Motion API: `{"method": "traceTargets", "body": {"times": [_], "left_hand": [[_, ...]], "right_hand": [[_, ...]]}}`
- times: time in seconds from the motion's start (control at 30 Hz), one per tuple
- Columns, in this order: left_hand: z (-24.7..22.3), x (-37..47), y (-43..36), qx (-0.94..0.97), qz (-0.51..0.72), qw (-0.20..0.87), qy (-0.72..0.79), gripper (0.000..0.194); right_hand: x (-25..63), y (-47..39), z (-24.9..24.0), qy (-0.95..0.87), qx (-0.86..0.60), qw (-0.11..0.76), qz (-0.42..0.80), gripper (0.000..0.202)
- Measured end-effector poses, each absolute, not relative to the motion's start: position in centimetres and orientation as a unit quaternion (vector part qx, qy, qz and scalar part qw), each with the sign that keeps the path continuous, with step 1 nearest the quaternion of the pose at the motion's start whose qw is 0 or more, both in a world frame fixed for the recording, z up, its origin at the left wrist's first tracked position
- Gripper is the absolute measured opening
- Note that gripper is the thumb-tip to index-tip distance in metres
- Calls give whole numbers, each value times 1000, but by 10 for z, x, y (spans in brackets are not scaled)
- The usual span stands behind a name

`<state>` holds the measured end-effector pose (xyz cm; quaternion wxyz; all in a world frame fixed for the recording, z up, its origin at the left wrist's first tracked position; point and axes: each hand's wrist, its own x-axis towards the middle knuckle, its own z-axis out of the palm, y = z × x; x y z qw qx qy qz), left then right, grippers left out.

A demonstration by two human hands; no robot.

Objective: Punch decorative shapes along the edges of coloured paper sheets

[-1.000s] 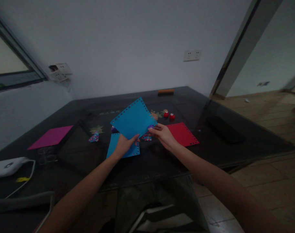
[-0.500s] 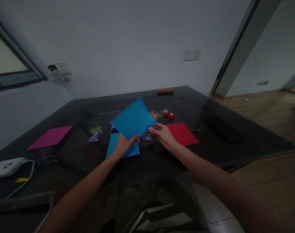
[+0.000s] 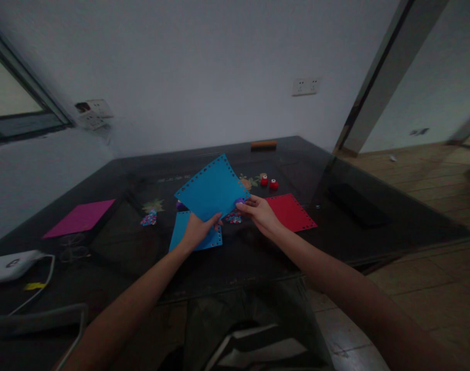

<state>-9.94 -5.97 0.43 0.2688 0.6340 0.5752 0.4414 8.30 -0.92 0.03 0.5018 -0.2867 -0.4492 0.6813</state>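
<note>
Pale walls [image 3: 204, 77] stand behind a dark table [image 3: 122, 268]. A white box [image 3: 11, 265] is at lower left, a black thing [image 3: 356, 205] at right. In the middle, one blue sheet [image 3: 213, 188] with holes along its two top edges slants up, hiding part of a second blue sheet [image 3: 178, 232]. The left hand [image 3: 198, 226] has its fingers clamped on the raised sheet; the right hand [image 3: 262, 214] pinches a round purple thing [image 3: 240, 201] at the sheet's right corner. Around them: one pink sheet [image 3: 80, 218], one red sheet [image 3: 292, 211], two red toys [image 3: 273, 184], two bead piles [image 3: 149, 218].
</note>
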Motion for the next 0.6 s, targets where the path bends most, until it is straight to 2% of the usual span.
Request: {"method": "traceTargets", "body": {"times": [0.6], "left_hand": [[2,-100,-58,638,441,271,570,28]], "right_hand": [[82,-9,1,-443,-290,504,683,33]]}}
